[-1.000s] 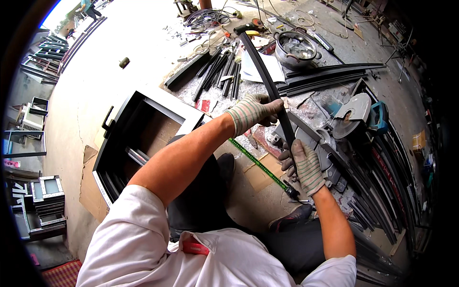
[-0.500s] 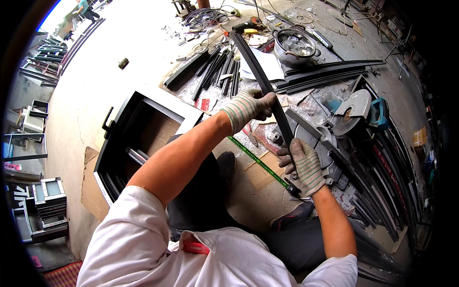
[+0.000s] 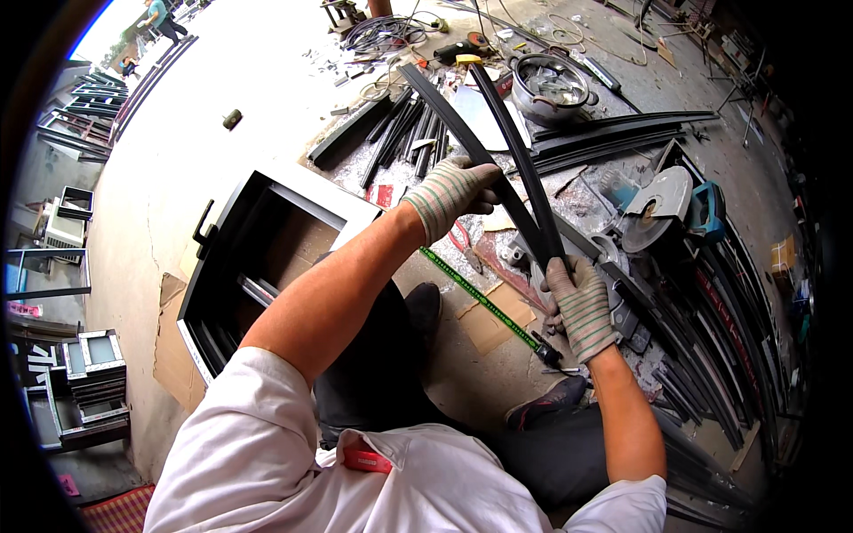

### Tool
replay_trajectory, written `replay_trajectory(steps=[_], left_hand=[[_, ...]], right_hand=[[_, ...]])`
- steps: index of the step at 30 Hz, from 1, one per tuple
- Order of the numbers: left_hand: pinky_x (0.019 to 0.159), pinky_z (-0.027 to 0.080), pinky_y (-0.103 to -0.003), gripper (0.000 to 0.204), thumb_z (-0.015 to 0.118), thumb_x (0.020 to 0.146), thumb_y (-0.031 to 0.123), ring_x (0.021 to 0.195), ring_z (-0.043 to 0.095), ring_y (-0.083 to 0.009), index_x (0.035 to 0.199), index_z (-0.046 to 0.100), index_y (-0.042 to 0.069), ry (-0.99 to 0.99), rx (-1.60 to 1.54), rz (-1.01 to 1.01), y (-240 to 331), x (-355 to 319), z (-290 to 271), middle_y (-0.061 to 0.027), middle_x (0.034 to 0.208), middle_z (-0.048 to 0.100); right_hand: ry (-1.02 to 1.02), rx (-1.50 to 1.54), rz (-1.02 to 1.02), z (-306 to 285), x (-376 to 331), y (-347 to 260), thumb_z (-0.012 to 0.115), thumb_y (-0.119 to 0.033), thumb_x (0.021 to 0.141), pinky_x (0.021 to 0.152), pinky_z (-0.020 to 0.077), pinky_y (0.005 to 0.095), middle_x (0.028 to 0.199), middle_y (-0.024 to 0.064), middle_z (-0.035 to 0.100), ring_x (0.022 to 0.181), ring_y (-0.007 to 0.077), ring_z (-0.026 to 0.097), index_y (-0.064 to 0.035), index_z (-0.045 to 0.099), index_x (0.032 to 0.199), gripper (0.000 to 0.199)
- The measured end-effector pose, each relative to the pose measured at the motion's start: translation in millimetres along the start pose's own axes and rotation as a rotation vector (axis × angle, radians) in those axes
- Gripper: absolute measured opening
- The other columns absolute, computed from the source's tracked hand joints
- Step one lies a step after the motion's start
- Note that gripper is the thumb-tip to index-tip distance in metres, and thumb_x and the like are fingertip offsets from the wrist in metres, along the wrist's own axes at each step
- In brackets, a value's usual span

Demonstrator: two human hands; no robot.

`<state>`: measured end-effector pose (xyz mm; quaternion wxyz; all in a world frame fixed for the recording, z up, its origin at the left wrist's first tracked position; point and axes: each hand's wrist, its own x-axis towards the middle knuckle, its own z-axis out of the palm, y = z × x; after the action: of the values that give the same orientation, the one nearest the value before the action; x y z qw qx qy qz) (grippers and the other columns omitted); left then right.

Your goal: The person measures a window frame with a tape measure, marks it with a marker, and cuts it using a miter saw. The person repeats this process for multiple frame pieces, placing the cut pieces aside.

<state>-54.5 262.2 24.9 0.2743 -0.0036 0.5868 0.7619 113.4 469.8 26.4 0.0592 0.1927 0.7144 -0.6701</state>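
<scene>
Two long black profile strips fan apart in front of me in a narrow V that meets at the near end. My left hand (image 3: pixel 451 197), in a striped knit glove, is closed around the middle of the left strip (image 3: pixel 447 114). At the near end, my right hand (image 3: pixel 580 306), gloved alike, grips both strips together, the right strip (image 3: pixel 513 129) included. Below them on the floor lie a green rod (image 3: pixel 480 298) with a black end and red-handled pliers (image 3: pixel 464 244). My right fingertips are partly hidden.
A black window frame (image 3: pixel 200 306) stands at my left knee. Right of my hands is a cut-off saw (image 3: pixel 662 204) beside stacked long profiles (image 3: pixel 729 320). Farther off are a metal pot (image 3: pixel 551 89), short black profiles (image 3: pixel 404 129) and coiled cables (image 3: pixel 382 34). Another person (image 3: pixel 160 19) is far left.
The two strips, lying together before, have spread apart at their far ends. My left hand has moved slightly left with one strip, while my right hand still holds the near end.
</scene>
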Motion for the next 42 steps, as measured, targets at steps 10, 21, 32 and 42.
replay_trajectory(steps=[10, 21, 32, 42], left_hand=[[0.103, 0.047, -0.048, 0.061, 0.064, 0.088, 0.031, 0.114, 0.059, -0.0472, 0.133, 0.052, -0.008, 0.587, 0.76, 0.58, 0, 10, -17, -0.0334, 0.122, 0.061], [0.115, 0.032, -0.053, 0.031, 0.075, 0.084, 0.026, 0.134, 0.049, -0.0337, 0.114, 0.074, 0.022, 0.405, 1.654, 0.878, 24, -8, -22, -0.0098, 0.133, 0.062], [0.094, 0.05, -0.042, 0.016, 0.071, 0.09, 0.024, 0.104, 0.067, -0.0323, 0.105, 0.075, 0.02, 0.543, 1.657, 0.473, 52, -22, -138, -0.0083, 0.104, 0.07], [0.086, 0.055, -0.045, 0.049, 0.07, 0.091, 0.039, 0.092, 0.071, -0.0397, 0.113, 0.061, -0.003, 1.225, 0.708, 0.193, -4, -80, -280, -0.0241, 0.092, 0.072]], right_hand=[[0.016, 0.028, 0.026, -9, -1, -10, 0.068, -0.032, 0.1, 0.039, 0.0337, 0.0209, 0.073, -0.001, 0.057, 0.049, 0.003, 0.044, -0.0025, 0.058, 0.111, 0.033], [-0.046, 0.105, 0.102, -23, -4, -8, 0.07, -0.042, 0.098, 0.039, 0.0314, 0.0204, 0.076, -0.0007, 0.06, 0.049, 0.0044, 0.045, -0.011, 0.063, 0.105, 0.032], [-0.017, 0.171, 0.031, -36, 5, -3, 0.065, -0.038, 0.102, 0.035, 0.0347, 0.0213, 0.073, -0.0003, 0.06, 0.043, 0.006, 0.047, -0.0085, 0.06, 0.105, 0.03], [-0.074, -0.085, 0.093, -6, 11, 18, 0.063, -0.036, 0.103, 0.036, 0.0348, 0.0216, 0.07, 0.0005, 0.056, 0.043, 0.0054, 0.046, -0.0075, 0.055, 0.097, 0.03]])
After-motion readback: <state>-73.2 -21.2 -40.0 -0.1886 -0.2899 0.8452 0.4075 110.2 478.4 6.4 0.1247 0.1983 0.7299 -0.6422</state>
